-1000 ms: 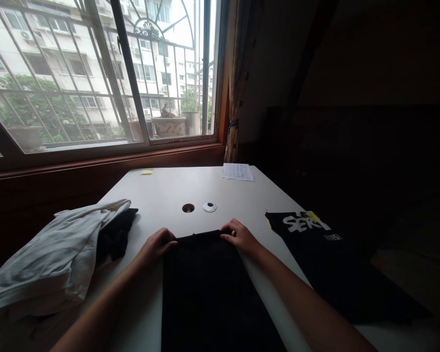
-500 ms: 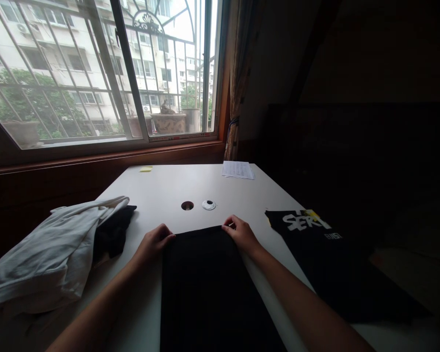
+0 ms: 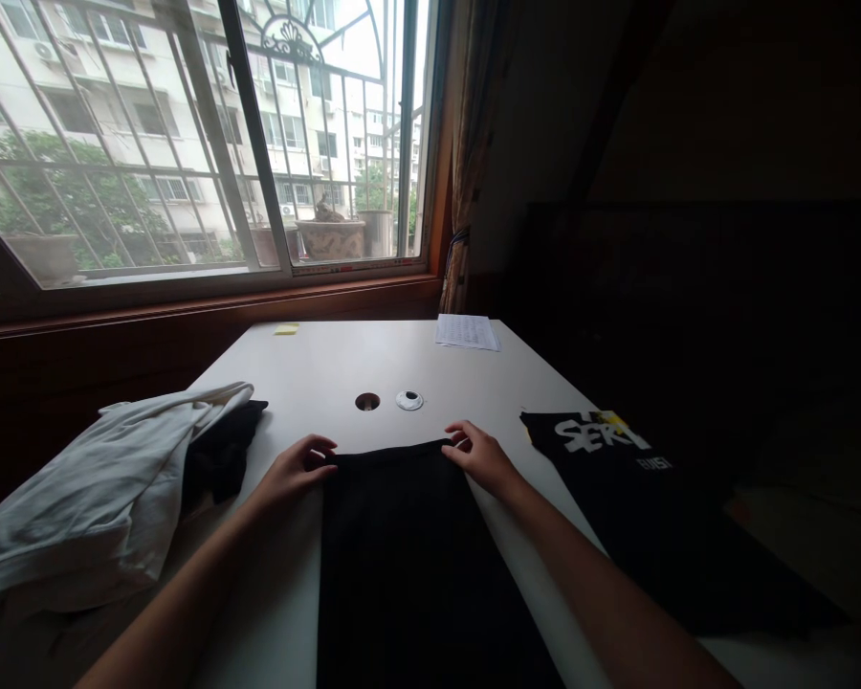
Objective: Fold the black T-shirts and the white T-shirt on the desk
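A black garment (image 3: 416, 565) lies as a long folded strip down the middle of the white table (image 3: 316, 364), its near end running out of view. At its far left corner is my left hand (image 3: 298, 469), thumb and forefinger apart with the fabric edge between or just beside the tips. My right hand (image 3: 482, 457) is at the far right corner, its fingers also parted and the tips at the edge. Both hands look open, not pinching the cloth. What kind of garment it is cannot be made out.
At the left lie a light grey garment (image 3: 93, 507) and a dark one (image 3: 222, 450), heaped. A black printed shirt (image 3: 617, 488) is spread at the right. Farther back are a cable hole (image 3: 367, 402), a round cover (image 3: 409, 400), papers (image 3: 466, 331) and a yellow note (image 3: 286, 329).
Fingers of both hands have parted from their pinch on the garment's far corners. The garment's far edge sits slightly farther right.
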